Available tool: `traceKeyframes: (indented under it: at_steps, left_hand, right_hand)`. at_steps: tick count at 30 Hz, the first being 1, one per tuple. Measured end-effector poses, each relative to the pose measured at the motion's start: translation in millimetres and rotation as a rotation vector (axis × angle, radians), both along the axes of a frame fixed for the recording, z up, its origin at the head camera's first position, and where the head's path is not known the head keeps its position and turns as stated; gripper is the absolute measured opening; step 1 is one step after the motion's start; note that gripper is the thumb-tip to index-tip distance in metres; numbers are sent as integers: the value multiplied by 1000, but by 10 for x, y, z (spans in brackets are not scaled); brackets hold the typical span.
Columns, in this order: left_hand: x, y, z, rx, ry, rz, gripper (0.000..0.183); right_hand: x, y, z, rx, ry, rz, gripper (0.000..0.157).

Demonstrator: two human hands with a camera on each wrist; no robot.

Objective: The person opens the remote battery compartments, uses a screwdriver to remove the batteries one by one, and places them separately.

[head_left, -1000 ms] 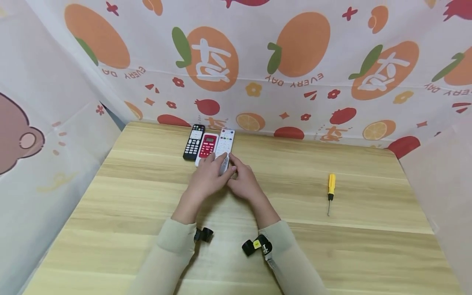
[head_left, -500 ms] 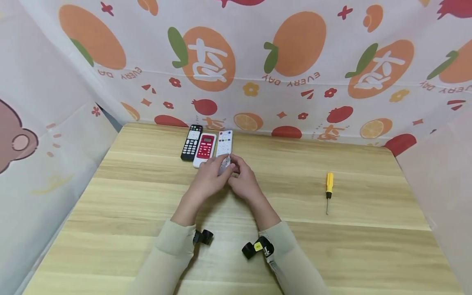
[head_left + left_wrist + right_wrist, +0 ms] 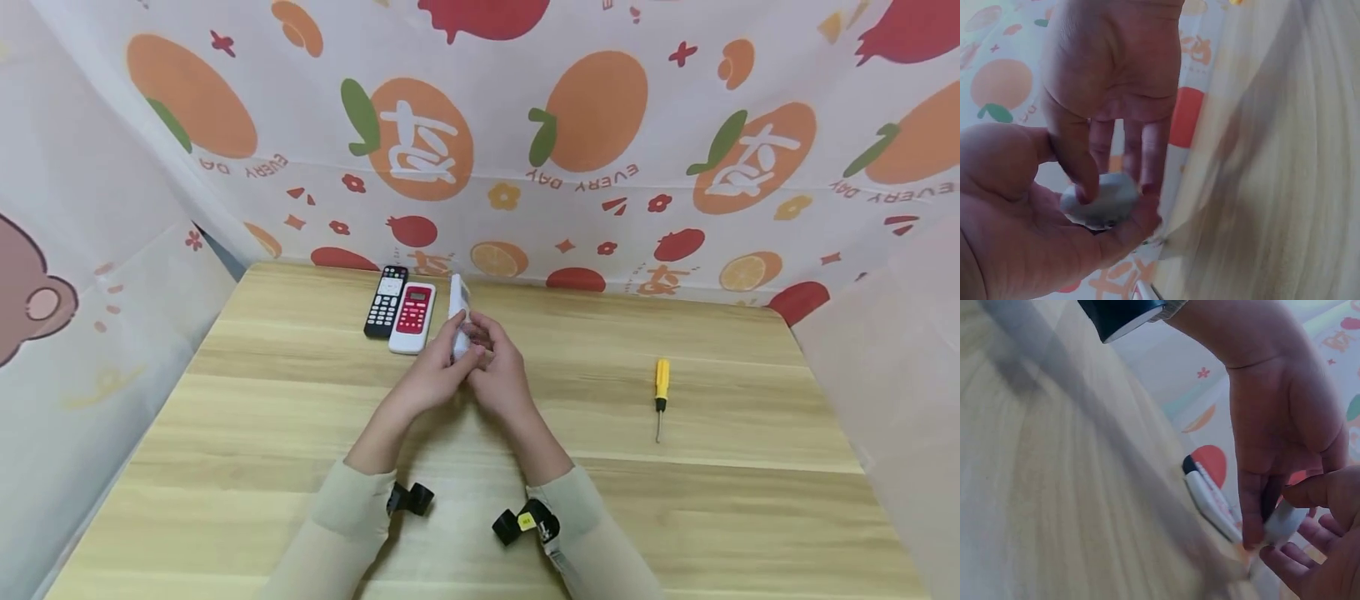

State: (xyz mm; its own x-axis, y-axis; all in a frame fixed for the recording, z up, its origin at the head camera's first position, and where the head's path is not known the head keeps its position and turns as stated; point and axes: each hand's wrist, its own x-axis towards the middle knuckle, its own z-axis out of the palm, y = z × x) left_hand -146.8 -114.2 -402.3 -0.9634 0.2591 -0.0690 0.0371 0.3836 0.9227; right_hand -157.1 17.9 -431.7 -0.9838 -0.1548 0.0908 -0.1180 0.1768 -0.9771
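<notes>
A white remote control point(image 3: 456, 302) is tipped up on its side between my two hands, its button face turned mostly out of sight. My left hand point(image 3: 429, 377) grips its near end from the left, thumb and fingers round it. From the right, my right hand point(image 3: 498, 372) holds the same end with curved fingers. In the left wrist view the remote's end point(image 3: 1107, 199) shows between the thumbs and fingers of both hands. The right wrist view shows its pale end point(image 3: 1286, 522) pinched between the hands as well.
Left of the hands lie a white remote with a red face point(image 3: 411, 340) and a black remote point(image 3: 386, 303), side by side. A yellow-handled screwdriver point(image 3: 662, 385) lies on the wooden table point(image 3: 720, 533) to the right. Fruit-patterned cloth point(image 3: 300, 100) hangs along the back edge.
The white remote, flat with buttons showing earlier, has moved slightly away from the red-faced one and been turned up onto its side in both hands. The other remotes and screwdriver stay put.
</notes>
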Motion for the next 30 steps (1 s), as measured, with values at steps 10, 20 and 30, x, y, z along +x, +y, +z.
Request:
traceKeyframes:
  at_steps: [10,20,30]
  left_hand:
    - [97,49,93,44,23,-30,68]
    - [236,28,357,148,89,-30,64]
    - [404,92,481,-282,274,-185,69]
  right_hand:
    - [194,299,182,-19,76,58,58]
    - [225,440,283,-316,-206,116,55]
    - [212,484,327,-370,-276,56,38]
